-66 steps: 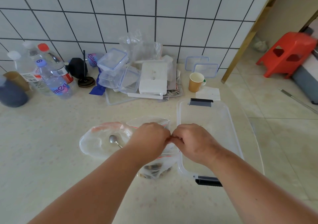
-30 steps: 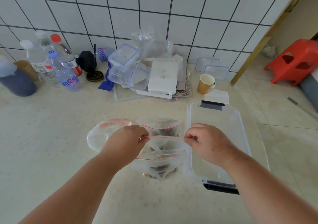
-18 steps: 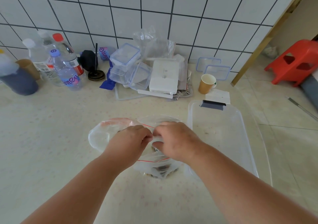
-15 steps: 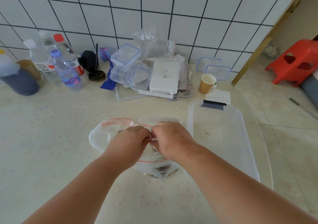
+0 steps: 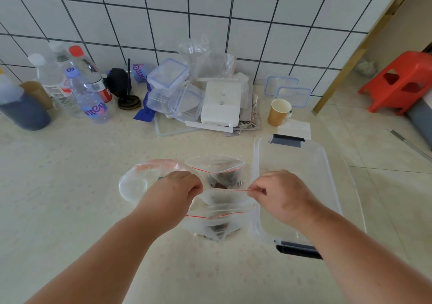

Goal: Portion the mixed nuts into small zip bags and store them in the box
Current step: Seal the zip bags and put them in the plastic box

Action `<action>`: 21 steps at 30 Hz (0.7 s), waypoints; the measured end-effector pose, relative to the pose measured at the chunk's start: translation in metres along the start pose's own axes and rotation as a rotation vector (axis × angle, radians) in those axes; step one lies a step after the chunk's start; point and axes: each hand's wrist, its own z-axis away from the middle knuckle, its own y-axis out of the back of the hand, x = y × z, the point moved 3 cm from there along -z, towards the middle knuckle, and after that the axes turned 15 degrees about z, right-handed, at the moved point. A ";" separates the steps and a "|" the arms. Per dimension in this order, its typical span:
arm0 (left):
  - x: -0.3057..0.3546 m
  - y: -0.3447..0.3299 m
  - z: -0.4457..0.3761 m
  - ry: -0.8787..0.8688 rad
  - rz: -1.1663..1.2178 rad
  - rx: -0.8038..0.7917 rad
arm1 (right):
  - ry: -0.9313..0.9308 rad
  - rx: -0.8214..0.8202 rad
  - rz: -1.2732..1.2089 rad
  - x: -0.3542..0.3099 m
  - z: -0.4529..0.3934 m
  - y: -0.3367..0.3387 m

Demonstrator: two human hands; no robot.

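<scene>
Nuts, dark and hard to make out through the plastic, sat in the bottom of a small zip bag [image 5: 224,198] held just above the worktop [image 5: 70,186], near the middle of the scene. The left hand [image 5: 174,192] pinched the left end of the bag's red-lined seal, and the right hand [image 5: 279,193] pinched the right end, so the strip ran taut and level between them. Both hands had their fingers curled in, thumb against forefinger on the plastic. A second zip bag [image 5: 216,168], its mouth gaping and dark nuts visible inside, stood just beyond the held one. A third bag [image 5: 215,226] with a red seal line lay below and nearer, also with dark contents. To the left of these, partly hidden by the left hand, lay a larger crumpled clear bag [image 5: 138,182] with a pinkish edge. Just right of the bags stood the clear box [image 5: 327,186] with dark handles at its far and near ends; the right forearm crossed its near corner. Farther back against the tiled wall were stacked clear containers [image 5: 168,86], a white box [image 5: 222,102], a paper cup [image 5: 278,112] and several bottles [image 5: 88,95]. A red stool [image 5: 402,81] stood on the floor at far right.
</scene>
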 end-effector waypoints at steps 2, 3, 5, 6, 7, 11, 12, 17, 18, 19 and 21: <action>0.002 0.001 -0.001 -0.016 0.000 0.008 | -0.010 0.010 -0.031 0.004 0.004 0.000; 0.003 0.003 -0.001 -0.022 0.002 0.016 | -0.017 0.018 -0.044 0.004 0.004 0.000; 0.006 0.008 -0.001 -0.034 0.007 0.032 | -0.035 0.038 -0.061 0.005 0.006 0.002; 0.007 0.012 0.000 -0.039 0.007 0.036 | -0.040 0.050 -0.065 0.004 0.006 0.003; 0.007 0.015 0.002 -0.041 0.004 0.034 | -0.037 0.054 -0.069 0.003 0.007 0.004; 0.006 0.020 0.014 -0.025 0.040 -0.057 | 0.010 -0.030 -0.104 0.001 0.014 0.001; 0.005 0.020 0.018 -0.018 0.055 -0.072 | 0.024 -0.048 -0.102 0.001 0.016 -0.001; 0.002 0.016 0.024 -0.014 0.074 -0.087 | 0.056 -0.070 -0.082 0.002 0.019 -0.003; 0.002 0.015 0.024 -0.019 0.065 -0.091 | 0.063 -0.074 -0.074 0.001 0.018 -0.003; 0.001 0.016 0.023 -0.025 0.063 -0.093 | 0.065 -0.082 -0.070 0.001 0.018 -0.003; 0.000 0.018 0.020 -0.053 0.059 -0.099 | 0.057 -0.098 -0.099 -0.001 0.017 0.000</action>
